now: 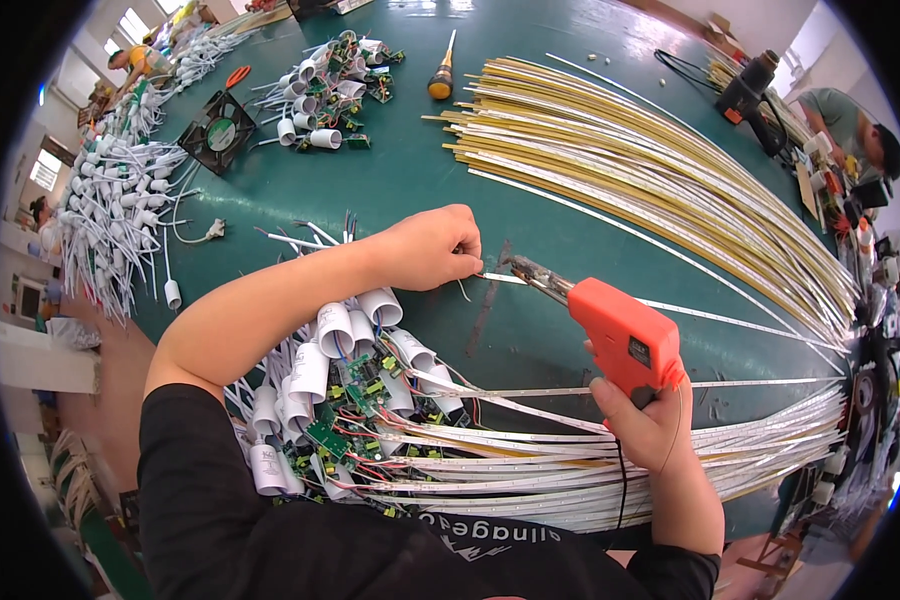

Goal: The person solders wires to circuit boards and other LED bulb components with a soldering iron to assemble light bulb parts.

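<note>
My right hand (650,425) is wrapped round the grip of a red soldering gun (625,335). The gun's metal tip points left, just above the end of a narrow white LED strip (710,313). At that end my left hand (432,248) is closed in a pinch on a thin wire (464,290); the fingertips partly hide it. Below my left forearm lies a heap of white plastic caps (310,372) with cables and green circuit boards (328,437). Several LED strips (530,480) run rightward from the boards, joined by red and white wires.
Beyond my hands, a large bundle of white and yellow strips (610,140) spreads across the green table (390,190). A screwdriver (442,75), small black fan (217,132), heat gun (748,88) and more capped cables (120,200) lie around. Other people sit at far left and right.
</note>
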A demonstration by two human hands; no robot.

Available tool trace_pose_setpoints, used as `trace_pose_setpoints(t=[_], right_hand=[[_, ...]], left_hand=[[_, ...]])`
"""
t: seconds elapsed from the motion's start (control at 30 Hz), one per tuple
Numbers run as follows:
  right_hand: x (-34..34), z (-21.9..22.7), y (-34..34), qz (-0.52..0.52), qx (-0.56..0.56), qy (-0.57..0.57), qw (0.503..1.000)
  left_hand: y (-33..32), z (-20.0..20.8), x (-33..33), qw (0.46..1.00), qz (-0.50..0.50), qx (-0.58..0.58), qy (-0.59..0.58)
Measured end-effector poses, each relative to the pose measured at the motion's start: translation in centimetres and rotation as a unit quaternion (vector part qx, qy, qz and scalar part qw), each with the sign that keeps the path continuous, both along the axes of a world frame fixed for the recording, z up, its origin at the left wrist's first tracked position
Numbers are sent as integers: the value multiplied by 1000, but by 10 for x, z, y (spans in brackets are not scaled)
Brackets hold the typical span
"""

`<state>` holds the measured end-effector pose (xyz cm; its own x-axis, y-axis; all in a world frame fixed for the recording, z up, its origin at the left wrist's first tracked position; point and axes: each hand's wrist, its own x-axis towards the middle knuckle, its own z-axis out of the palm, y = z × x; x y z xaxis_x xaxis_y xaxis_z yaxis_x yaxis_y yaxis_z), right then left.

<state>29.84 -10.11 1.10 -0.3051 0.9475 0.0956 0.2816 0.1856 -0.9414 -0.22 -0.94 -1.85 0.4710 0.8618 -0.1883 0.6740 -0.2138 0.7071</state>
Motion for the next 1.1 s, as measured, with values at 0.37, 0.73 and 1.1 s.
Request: trace_pose_setpoints(t=[0.37,0.73,1.1], right_hand=[[0,-2,-1,5,-25,20,999],[-11,5,3,22,-47,-34,998],[-15,-3,2,29,-55,-30,998]], left_hand=[[1,-4,0,997,-23,48,57],[0,-9,0,997,-9,64,41],[2,-12,0,995,-23,89,43]])
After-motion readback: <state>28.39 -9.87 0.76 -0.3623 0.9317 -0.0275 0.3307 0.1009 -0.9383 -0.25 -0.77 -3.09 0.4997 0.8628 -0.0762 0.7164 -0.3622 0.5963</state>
